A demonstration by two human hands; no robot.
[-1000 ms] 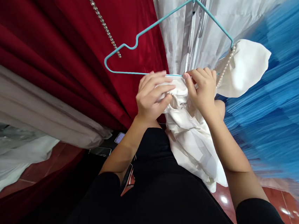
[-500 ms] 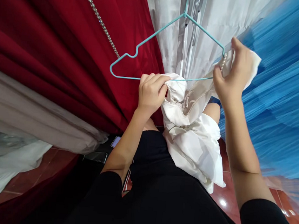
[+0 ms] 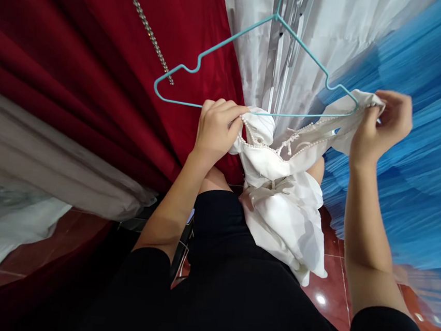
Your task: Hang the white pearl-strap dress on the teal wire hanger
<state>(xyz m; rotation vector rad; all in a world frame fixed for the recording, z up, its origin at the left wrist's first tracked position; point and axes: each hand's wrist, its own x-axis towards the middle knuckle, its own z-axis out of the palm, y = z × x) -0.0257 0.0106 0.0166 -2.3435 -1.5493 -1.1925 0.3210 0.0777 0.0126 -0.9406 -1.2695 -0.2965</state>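
A light-blue hanger [image 3: 239,34] hangs in front of me, its hook end at the top of the view. My left hand [image 3: 218,129] is closed over its lower bar and pinches the edge of a white dress [image 3: 279,207] with pearl trim. Out at the right end of the hanger, my right hand [image 3: 384,126] grips the dress's shoulder strap, which passes over that end. The dress's neckline sags between both hands, and its skirt hangs bunched beside my legs. Part of the strap is hidden by the right fingers.
Red fabric [image 3: 161,128] hangs on the left, with a beaded chain [image 3: 144,23] before it. Blue tulle [image 3: 416,195] fills the right side. White fabric [image 3: 251,49] and metal rails [image 3: 283,62] are behind the hanger. Below lies a red tiled floor [image 3: 332,296].
My right hand has moved right and down, drawing the strap outward over the hanger's right end, which now shows. My left hand has shifted slightly left with the hanger.
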